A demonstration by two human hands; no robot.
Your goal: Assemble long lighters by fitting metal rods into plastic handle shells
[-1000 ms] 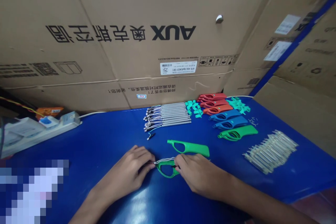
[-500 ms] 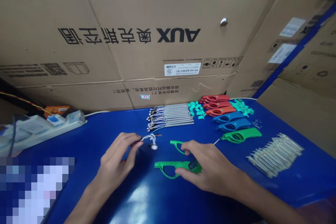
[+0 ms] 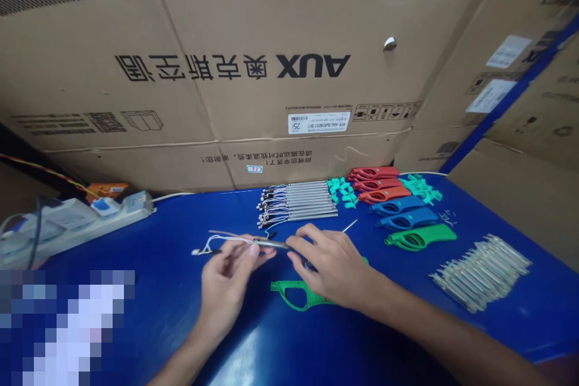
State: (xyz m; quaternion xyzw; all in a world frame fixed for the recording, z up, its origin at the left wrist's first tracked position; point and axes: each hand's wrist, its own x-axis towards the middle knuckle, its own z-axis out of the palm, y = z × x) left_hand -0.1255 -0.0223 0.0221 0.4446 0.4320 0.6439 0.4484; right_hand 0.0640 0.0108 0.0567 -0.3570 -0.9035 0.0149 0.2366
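Note:
My left hand [image 3: 233,274] and my right hand [image 3: 328,262] hold one thin metal tube [image 3: 271,244] between them, just above the blue table [image 3: 172,289]. White wires [image 3: 217,241] trail from the tube's left end past my left fingers. A green plastic handle shell [image 3: 294,294] lies flat on the table below my right hand, partly hidden by it. A second green piece shows only as a sliver behind my right hand.
Behind the hands lie a row of metal tubes with wires [image 3: 296,202], teal clips [image 3: 341,190], red, blue and green handle shells [image 3: 398,205] and clear tubes [image 3: 482,268]. A power strip [image 3: 76,220] sits left. Cardboard boxes [image 3: 271,66] wall the back and right.
My right hand let go of the green shell and rose to take the tube's right end. My left hand drew the wired tube out to the left.

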